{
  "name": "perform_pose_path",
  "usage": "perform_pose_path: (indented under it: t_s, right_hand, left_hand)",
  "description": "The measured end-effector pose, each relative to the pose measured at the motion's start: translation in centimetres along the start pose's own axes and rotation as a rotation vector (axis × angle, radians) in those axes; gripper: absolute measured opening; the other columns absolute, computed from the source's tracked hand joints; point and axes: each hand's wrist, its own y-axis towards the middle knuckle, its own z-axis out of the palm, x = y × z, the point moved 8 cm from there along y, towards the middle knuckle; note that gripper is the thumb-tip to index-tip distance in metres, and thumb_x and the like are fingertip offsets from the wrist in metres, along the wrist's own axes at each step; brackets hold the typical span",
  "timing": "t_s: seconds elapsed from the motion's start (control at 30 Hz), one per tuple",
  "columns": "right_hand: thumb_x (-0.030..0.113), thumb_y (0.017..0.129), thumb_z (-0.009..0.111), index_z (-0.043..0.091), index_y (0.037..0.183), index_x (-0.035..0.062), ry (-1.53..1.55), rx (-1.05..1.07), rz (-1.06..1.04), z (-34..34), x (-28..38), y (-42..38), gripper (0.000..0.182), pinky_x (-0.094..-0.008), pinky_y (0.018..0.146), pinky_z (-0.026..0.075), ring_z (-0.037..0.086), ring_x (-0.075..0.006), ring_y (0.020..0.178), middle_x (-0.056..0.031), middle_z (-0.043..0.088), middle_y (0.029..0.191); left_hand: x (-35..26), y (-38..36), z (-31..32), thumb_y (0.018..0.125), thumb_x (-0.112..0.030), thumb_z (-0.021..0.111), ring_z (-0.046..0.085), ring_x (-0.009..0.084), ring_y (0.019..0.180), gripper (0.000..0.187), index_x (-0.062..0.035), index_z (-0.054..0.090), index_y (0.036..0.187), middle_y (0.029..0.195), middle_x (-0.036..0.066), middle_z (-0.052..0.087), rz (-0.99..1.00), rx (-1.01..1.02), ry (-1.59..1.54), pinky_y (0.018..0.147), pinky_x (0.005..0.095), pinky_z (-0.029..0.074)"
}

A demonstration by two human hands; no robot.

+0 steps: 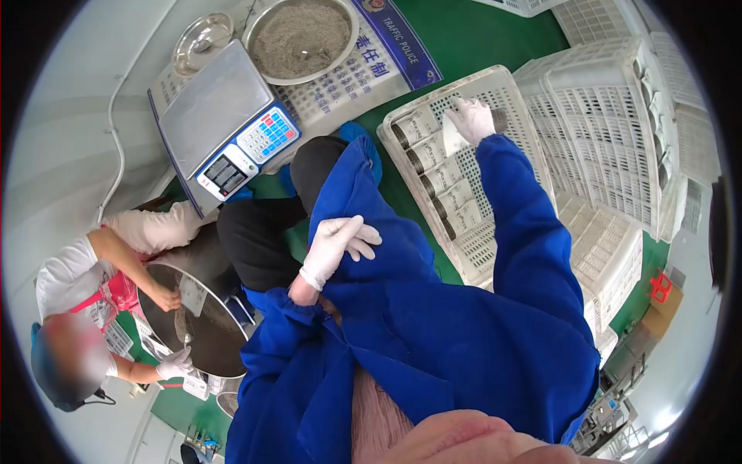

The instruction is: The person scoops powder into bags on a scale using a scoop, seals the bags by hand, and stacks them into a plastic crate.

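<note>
My right hand (470,121), in a white glove, is over the upper part of a white plastic crate (483,255). Its fingers are closed round a small white and grey packet (454,141), partly hidden under the palm. Beside it in the crate, a row of similar packets (444,176) with dark grey contents lies along the left side. My left hand (334,249), also in a white glove, hangs above my lap in front of the blue coat. Its fingers are loosely apart and nothing shows in them.
Stacked white crates (591,116) stand at the right. A digital scale (220,116), a bowl of grey granules (301,39) and a steel dish (202,45) are at the upper left. Lower left, a co-worker holds a bag and scoop over a large steel drum (216,340).
</note>
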Motion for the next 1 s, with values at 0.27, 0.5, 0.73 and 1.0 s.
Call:
perform_pose_path:
  t_s: [0.27, 0.5, 0.73, 1.0]
  right_hand:
    - [0.041, 0.093, 0.057, 0.062, 0.115, 0.0035, 0.035, 0.429, 0.453, 17.5, -6.7, -4.8, 0.044, -0.0495, 0.092, 0.052, 0.066, -0.0376, 0.107, -0.0209, 0.068, 0.113]
    - [0.037, 0.092, 0.058, 0.058, 0.133, 0.0040, 0.184, 0.654, 0.523, 25.2, -4.7, -6.9, 0.053, -0.0478, 0.100, 0.048, 0.061, -0.0401, 0.117, -0.0250, 0.064, 0.125]
    - [0.038, 0.092, 0.057, 0.057, 0.135, 0.0019, 0.341, 0.638, 0.498, 26.0, 1.2, -5.7, 0.057, -0.0450, 0.106, 0.044, 0.057, -0.0388, 0.124, -0.0255, 0.060, 0.131]
    - [0.036, 0.093, 0.057, 0.063, 0.129, 0.0060, 0.521, 0.392, 0.449, 19.5, 5.1, -7.4, 0.047, -0.0456, 0.102, 0.047, 0.060, -0.0394, 0.119, -0.0240, 0.062, 0.129]
  left_hand:
    - [0.0, 1.9, -0.8, 0.107, -0.030, 0.044, 0.071, 0.0216, 0.058, 0.050, 0.0037, 0.074, 0.085, 0.086, 0.019, 0.075, -0.108, 0.038, -0.085, 0.049, 0.0251, 0.052]
    - [0.1, 2.5, -1.3, 0.108, -0.025, 0.041, 0.073, 0.0239, 0.063, 0.047, 0.0057, 0.074, 0.095, 0.085, 0.018, 0.075, -0.228, 0.100, -0.129, 0.053, 0.0273, 0.054]
    - [-0.3, 2.6, -1.7, 0.108, -0.026, 0.040, 0.073, 0.0243, 0.062, 0.048, 0.0064, 0.073, 0.095, 0.083, 0.019, 0.075, -0.240, 0.082, -0.155, 0.052, 0.0272, 0.055]
    - [0.1, 1.7, -2.1, 0.107, -0.032, 0.042, 0.071, 0.0228, 0.058, 0.050, 0.0050, 0.074, 0.095, 0.080, 0.018, 0.074, -0.154, 0.047, -0.141, 0.049, 0.0265, 0.053]
